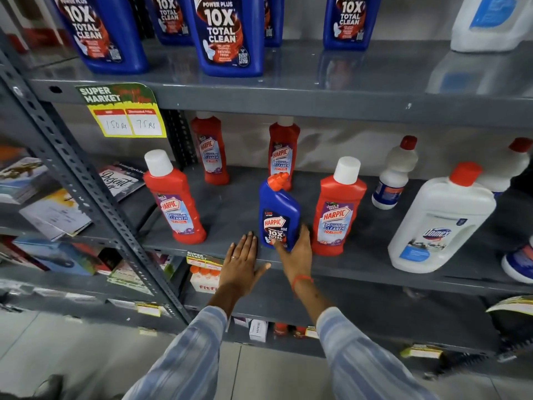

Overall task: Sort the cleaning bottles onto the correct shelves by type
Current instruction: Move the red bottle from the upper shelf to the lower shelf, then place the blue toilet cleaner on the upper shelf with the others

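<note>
A small blue Harpic bottle point(278, 215) with a red angled cap stands on the middle shelf point(230, 209) between red bottles. My right hand point(297, 249) wraps its lower part from the right, thumb across the label. My left hand point(240, 261) lies flat and open on the shelf's front edge, just left of the blue bottle and not touching it. Several red Harpic bathroom cleaner bottles point(176, 203) stand on the same shelf, one of them point(336, 215) right beside my right hand. Large blue Harpic bottles point(227, 33) fill the upper shelf point(317, 93).
White Domex bottles point(438, 223) with red caps stand at the right of the middle shelf. A yellow price tag point(127, 116) hangs from the upper shelf's edge. A slotted steel upright point(86, 180) runs diagonally at the left, with books point(54, 215) on the neighbouring rack. Lower shelves hold small boxes.
</note>
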Tool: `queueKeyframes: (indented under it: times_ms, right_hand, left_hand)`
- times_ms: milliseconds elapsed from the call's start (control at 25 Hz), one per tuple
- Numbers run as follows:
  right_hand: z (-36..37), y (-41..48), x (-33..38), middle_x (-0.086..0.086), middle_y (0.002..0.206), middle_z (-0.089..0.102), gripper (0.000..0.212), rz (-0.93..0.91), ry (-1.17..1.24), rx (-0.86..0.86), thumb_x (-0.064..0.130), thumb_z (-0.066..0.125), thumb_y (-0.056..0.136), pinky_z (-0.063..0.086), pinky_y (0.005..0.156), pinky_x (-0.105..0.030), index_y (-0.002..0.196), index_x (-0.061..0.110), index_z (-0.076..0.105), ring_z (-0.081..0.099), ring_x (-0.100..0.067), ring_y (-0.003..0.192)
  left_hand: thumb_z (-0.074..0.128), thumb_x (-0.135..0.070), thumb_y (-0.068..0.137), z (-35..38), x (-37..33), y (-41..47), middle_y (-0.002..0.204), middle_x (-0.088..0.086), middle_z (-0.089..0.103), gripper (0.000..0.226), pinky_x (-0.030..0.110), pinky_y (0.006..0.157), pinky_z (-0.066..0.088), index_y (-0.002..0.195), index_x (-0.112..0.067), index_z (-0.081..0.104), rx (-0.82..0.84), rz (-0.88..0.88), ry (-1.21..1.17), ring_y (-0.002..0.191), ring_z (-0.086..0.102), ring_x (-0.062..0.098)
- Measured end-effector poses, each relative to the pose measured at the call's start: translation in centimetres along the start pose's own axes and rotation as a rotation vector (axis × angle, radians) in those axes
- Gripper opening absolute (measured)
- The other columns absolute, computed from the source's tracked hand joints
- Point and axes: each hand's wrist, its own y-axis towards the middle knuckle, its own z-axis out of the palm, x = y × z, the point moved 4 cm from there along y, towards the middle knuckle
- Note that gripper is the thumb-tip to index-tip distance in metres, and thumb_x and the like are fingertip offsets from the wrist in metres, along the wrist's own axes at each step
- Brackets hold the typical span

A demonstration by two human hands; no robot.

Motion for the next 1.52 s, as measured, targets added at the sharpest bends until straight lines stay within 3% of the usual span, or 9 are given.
queueKeyframes:
  times_ms: [200,320,440,600,720,840,1040,1320,1520]
  right_hand:
    - [-0.7,2.0,-0.2,-0.021,0.116,0.062,0.059,0.058,0.076,0.063,0.001,0.078,0.069,0.052,0.087,-0.037,0.119,0.002,0.046,0.061,-0.033,0.107]
    - [-2.3,0.6,1.1,-0.014,0.106,0.062,0.054,-0.041,0.099,0.069,-0.003,0.076,0.069,0.053,0.086,-0.032,0.114,0.001,0.048,0.06,-0.028,0.1]
    - [-5.0,-1.3,5.3,-0.001,0.105,0.06,0.057,-0.16,0.165,0.1,-0.001,0.076,0.071,0.049,0.076,-0.008,0.118,0.013,0.048,0.061,-0.009,0.094]
    - [-10.9,-3.6,13.3,-0.004,0.109,0.065,0.058,-0.384,0.228,0.126,0.0,0.078,0.068,0.048,0.076,-0.007,0.117,0.014,0.05,0.062,0.011,0.09]
    - [-15.2,-4.7,20.3,-0.01,0.116,0.067,0.058,-0.508,0.163,0.143,0.013,0.081,0.068,0.053,0.087,-0.027,0.119,0.012,0.052,0.065,-0.015,0.103]
    - [-18.6,-4.6,25.9,-0.012,0.115,0.066,0.054,-0.593,0.146,0.13,0.015,0.081,0.068,0.052,0.091,-0.038,0.113,0.01,0.053,0.063,-0.026,0.106]
    - [-21.4,-1.5,31.9,-0.004,0.106,0.067,0.052,-0.631,0.106,0.037,0.017,0.083,0.065,0.056,0.086,-0.037,0.107,0.013,0.053,0.065,-0.019,0.097]
    - [-20.8,5.1,32.5,-0.019,0.123,0.062,0.056,-0.462,0.036,0.078,0.006,0.079,0.069,0.051,0.095,-0.046,0.118,0.003,0.051,0.061,-0.03,0.109]
    - [-20.3,6.5,32.1,-0.014,0.124,0.061,0.045,-0.375,0.086,0.175,0.009,0.075,0.075,0.051,0.062,-0.022,0.112,0.011,0.051,0.061,-0.013,0.088]
  left_hand:
    - [0.042,-0.046,0.095,-1.9,0.3,0.7,0.16,0.008,0.001,0.076,0.037,0.118,0.005,0.149,-0.008,0.004,0.207,0.024,-0.089,0.147,0.003,0.023]
    - [0.06,-0.035,0.089,-5.6,-0.4,1.1,0.141,0.017,0.048,0.051,0.038,0.103,0.039,0.132,-0.01,0.047,0.221,0.023,-0.288,0.128,0.046,0.033]
    - [0.059,-0.041,0.088,-10.7,-1.3,0.6,0.12,0.015,0.065,0.039,0.041,0.087,0.05,0.119,-0.017,0.056,0.119,0.017,-0.222,0.108,0.06,0.035]
    - [0.054,-0.033,0.09,-20.1,-4.2,-1.8,0.093,0.022,0.069,0.028,0.044,0.067,0.051,0.102,-0.009,0.061,-0.362,0.116,-0.029,0.084,0.065,0.042]
    - [0.054,-0.024,0.087,-27.6,-7.1,-4.3,0.072,0.019,0.066,0.024,0.04,0.059,0.049,0.084,-0.002,0.063,-0.947,0.283,-0.016,0.066,0.061,0.037]
    - [0.058,-0.025,0.086,-32.7,-9.2,-4.2,0.093,0.014,0.069,0.027,0.04,0.074,0.046,0.103,-0.005,0.063,-1.248,0.243,-0.023,0.084,0.06,0.032]
    - [0.032,-0.044,0.095,-33.7,-11.7,-0.5,0.141,0.01,0.05,0.057,0.041,0.114,0.025,0.136,-0.006,0.046,-1.021,0.184,-0.012,0.134,0.042,0.023]
    - [0.021,-0.055,0.095,-31.9,-11.5,1.5,0.151,0.009,0.037,0.068,0.04,0.118,0.009,0.144,-0.01,0.031,-0.93,0.122,0.022,0.141,0.029,0.022]
    - [0.022,-0.055,0.095,-31.8,-11.4,1.7,0.149,0.008,0.04,0.067,0.04,0.118,0.009,0.144,-0.01,0.031,-0.925,0.116,0.017,0.141,0.031,0.022]
